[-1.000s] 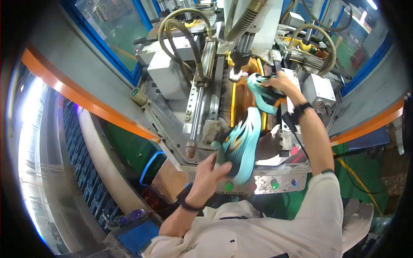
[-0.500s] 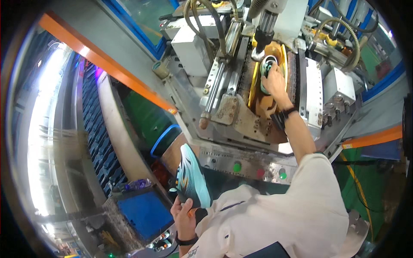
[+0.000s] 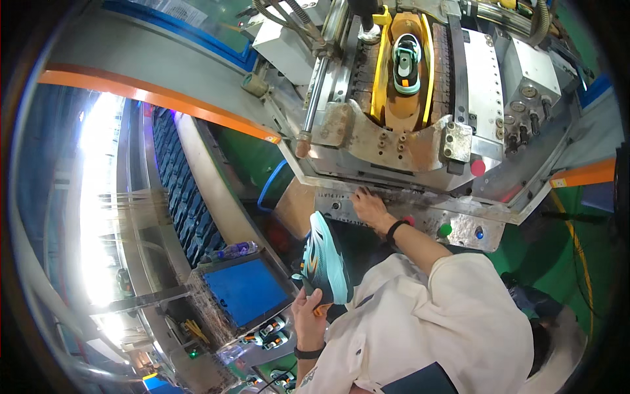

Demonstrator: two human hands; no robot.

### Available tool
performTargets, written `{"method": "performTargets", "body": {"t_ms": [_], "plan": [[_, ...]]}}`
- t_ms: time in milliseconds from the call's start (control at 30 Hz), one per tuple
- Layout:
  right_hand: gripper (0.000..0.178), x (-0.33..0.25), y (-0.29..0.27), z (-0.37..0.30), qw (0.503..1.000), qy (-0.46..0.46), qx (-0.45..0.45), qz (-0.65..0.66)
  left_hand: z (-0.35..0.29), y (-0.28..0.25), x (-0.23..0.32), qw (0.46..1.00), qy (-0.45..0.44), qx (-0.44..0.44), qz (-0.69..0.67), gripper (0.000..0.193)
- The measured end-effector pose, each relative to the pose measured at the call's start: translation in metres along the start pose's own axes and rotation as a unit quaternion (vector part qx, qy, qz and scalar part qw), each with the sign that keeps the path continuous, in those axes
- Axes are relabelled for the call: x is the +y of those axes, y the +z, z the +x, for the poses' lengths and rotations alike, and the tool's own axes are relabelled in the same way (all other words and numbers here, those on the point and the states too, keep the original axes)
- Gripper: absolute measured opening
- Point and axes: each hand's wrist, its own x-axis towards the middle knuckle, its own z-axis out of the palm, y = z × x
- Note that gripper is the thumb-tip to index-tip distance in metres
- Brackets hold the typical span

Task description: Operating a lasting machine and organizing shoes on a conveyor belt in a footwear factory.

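Note:
My left hand (image 3: pixel 310 320) is closed round the heel end of a light-blue and dark sneaker (image 3: pixel 326 262), held toe up in front of my body. My right hand (image 3: pixel 371 211) reaches onto the left part of the metal control panel (image 3: pixel 426 235), with nothing held and its fingers a little bent. The hand covers the spot under it. Beyond the panel, a second sneaker (image 3: pixel 406 64) sits alone in the machine's brown trough, between the yellow side walls (image 3: pixel 380 82). Its opening faces up, and no hand touches it.
Red (image 3: pixel 409 221) and green (image 3: pixel 445 230) buttons lie right of my hand. A metal rod (image 3: pixel 318 98) and a black press head (image 3: pixel 365 16) stand by the trough. At left are a blue-topped tray (image 3: pixel 248 292) and a conveyor (image 3: pixel 187 197). More sneakers (image 3: pixel 272 333) lie low left.
My right hand has let go of the sneaker in the trough and come back to the control panel. The left hand still holds its sneaker. The view has shifted.

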Motion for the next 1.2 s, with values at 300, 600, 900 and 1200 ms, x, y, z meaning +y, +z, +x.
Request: {"method": "performTargets", "body": {"t_ms": [300,600,900,1200], "plan": [[0.022,0.005,-0.005,-0.003,0.999,0.0,0.014,0.051,-0.004,-0.024,-0.023,0.999,-0.014,0.039,-0.023,0.057],[0.03,0.011,0.008,-0.007,0.999,0.017,0.006,0.047,-0.008,-0.027,-0.048,0.998,0.008,0.061,-0.009,0.029],[0.019,0.035,0.01,0.007,1.0,-0.015,0.002,-0.008,-0.027,-0.086,-0.082,0.987,-0.022,0.154,-0.05,0.018],[0.033,-0.019,0.015,0.058,0.973,-0.211,-0.094,-0.004,-0.095,-0.173,-0.12,0.886,0.092,0.297,-0.343,0.024]]}}
